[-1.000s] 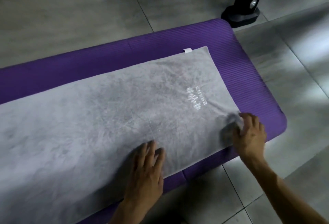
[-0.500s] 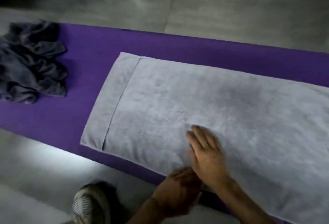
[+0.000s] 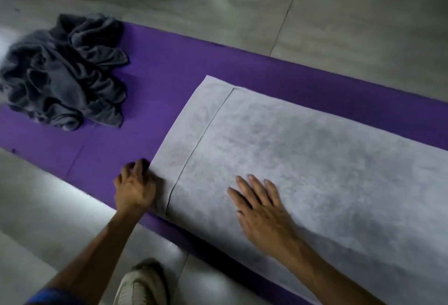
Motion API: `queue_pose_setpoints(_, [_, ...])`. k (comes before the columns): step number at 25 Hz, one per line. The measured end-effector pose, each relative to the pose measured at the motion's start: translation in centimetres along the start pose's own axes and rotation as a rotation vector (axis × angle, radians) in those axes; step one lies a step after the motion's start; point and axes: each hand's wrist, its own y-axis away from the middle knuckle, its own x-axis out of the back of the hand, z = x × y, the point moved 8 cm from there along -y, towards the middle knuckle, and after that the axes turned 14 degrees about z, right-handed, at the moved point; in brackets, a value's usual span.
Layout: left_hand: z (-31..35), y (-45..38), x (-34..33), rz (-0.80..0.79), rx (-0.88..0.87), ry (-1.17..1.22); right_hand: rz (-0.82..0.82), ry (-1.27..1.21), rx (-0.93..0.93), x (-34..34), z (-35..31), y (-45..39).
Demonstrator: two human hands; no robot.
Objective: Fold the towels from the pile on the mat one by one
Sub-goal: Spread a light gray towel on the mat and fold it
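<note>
From the head camera, my left hand (image 3: pixel 134 187) sits at the near corner of the long light grey towel (image 3: pixel 303 159), fingers curled onto its short edge, so my grip there pinches the cloth against the purple foam mat (image 3: pixel 169 67). My right hand (image 3: pixel 261 215) lies flat on the towel to the right of the left one, fingers straight and spread, pressing down without holding anything. The towel is spread out lengthwise on the mat and runs off to the right past my right hand. A straight hem line (image 3: pixel 201 139) crosses it just right of my left hand, between my two hands, setting off a narrow band at the towel's end. Beyond my left hand and further left, well apart from the spread towel, the crumpled pile of dark grey towels (image 3: pixel 60 71) rests on the mat's far end. The mat lies on a grey tiled floor (image 3: pixel 339 13). Near my left forearm, a pale shoe (image 3: pixel 140 285) stands on the floor.
</note>
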Motion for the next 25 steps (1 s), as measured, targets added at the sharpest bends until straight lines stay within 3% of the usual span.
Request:
queue_pose_setpoints(7, [2.5, 0.6, 0.7, -0.120, 0.278, 0.265, 0.010, -0.103, -0.067, 1.3, 0.1, -1.4])
queue_pose_setpoints(10, [7.9, 3.3, 3.3, -0.028, 0.042, 0.073, 0.184, -0.310, -0.249, 4.3, 1.8, -2.5])
queue_pose_setpoints(12, [13.2, 7.0, 4.8, 0.025, -0.161, 0.047, 0.308, -0.502, -0.525, 6.2, 4.6, -2.1])
queue_pose_setpoints(13, [15.7, 9.2, 5.1, 0.024, -0.250, 0.073, 0.286, -0.663, -0.703, 6.1, 5.9, -1.7])
queue_pose_setpoints(15, [20.5, 14.9, 3.8, -0.074, -0.467, 0.086, 0.241, -1.003, -1.037, 5.6, 8.3, -0.1])
queue_pose_setpoints(17, [24.5, 21.4, 0.6, -0.194, -0.752, 0.021, 0.311, -1.059, -1.268, 5.7, 11.5, 1.9])
queue_pose_setpoints(19, [27.1, 27.3, -1.6, -0.201, -0.942, -0.022, 0.356, -1.073, -1.403, 6.0, 14.3, 4.1])
queue_pose_setpoints(23, [28.8, 30.7, -1.5, -0.024, -0.977, 0.063, 0.354, -1.091, -1.475, 6.0, 16.7, 6.1])
queue_pose_setpoints(25, [27.4, 30.4, -1.1, -0.029, -0.919, 0.177, 0.432, -1.081, -1.434, 6.5, 17.2, 5.4])
